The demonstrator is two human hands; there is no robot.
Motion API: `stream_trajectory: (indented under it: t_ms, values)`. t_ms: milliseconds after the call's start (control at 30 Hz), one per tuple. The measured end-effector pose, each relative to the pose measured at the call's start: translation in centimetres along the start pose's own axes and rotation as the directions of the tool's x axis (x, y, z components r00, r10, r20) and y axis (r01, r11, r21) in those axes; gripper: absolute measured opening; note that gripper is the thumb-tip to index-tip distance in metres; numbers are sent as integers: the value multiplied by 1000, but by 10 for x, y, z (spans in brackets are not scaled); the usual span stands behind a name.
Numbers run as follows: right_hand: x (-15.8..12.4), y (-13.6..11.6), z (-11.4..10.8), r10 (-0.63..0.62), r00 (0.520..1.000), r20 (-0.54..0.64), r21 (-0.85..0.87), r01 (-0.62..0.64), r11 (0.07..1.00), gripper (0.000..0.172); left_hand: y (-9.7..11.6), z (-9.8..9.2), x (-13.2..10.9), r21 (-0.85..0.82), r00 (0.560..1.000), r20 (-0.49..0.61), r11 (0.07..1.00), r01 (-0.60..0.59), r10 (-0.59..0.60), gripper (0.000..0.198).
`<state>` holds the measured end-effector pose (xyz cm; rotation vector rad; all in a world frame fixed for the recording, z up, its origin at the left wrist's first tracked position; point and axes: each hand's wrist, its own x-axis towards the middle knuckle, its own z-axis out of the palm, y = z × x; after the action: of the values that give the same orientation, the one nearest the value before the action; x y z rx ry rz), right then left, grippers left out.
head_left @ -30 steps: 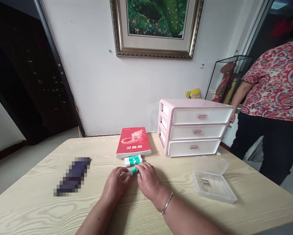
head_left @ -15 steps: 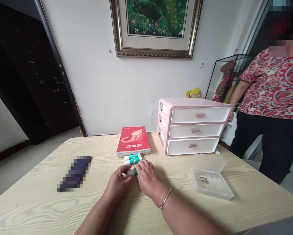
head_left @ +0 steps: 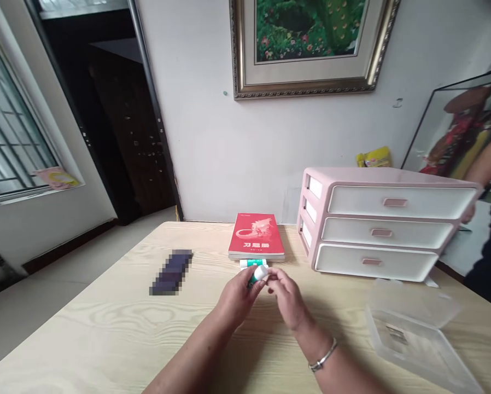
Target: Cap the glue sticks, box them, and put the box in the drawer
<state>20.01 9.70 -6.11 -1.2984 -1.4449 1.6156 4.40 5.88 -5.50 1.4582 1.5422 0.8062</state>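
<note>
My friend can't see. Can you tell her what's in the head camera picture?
Two hands hold a green-and-white glue stick above a wooden table: the left hand grips it, the right hand touches its white end. Behind lie another glue stick, a red book and pink drawers.

A pale wood-grain table (head_left: 106, 328) with a smooth, matt top carries a pink and white plastic drawer unit (head_left: 385, 224), softly glossy. A red paperback notebook (head_left: 257, 235) shows a smooth paper cover. The clear plastic box (head_left: 421, 339) is shiny and see-through. A glue stick (head_left: 257, 275) of smooth white and green plastic sits between bare fingers. A polished metal bangle (head_left: 323, 358) glints. The picture frame (head_left: 311, 87) looks gilded and ridged.
</note>
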Motion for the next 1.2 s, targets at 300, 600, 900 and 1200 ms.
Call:
stream_trajectory:
  t_ms: [300, 600, 900, 1200]
  values:
    - [-6, 3, -6, 50, 998, 38, -527, -22, 849, 49, 17, 15, -12, 495, 970, 224, 868, -32, -92, 30]
    - [-18, -12, 9, 70, 994, 83, -380, -33, 924, 26, 15, -10, -26, 28, 891, 439, 993, 113, -114, 39]
    - [0, -15, -33, -176, 957, -229, -277, 110, 955, 24, 8, -32, -39, -513, 763, 635, 674, 531, -119, 55]
    - [13, 7, -43, -215, 972, -97, -788, 57, 613, 30, -11, -23, -15, 452, 945, 223, 884, 119, -241, 38]
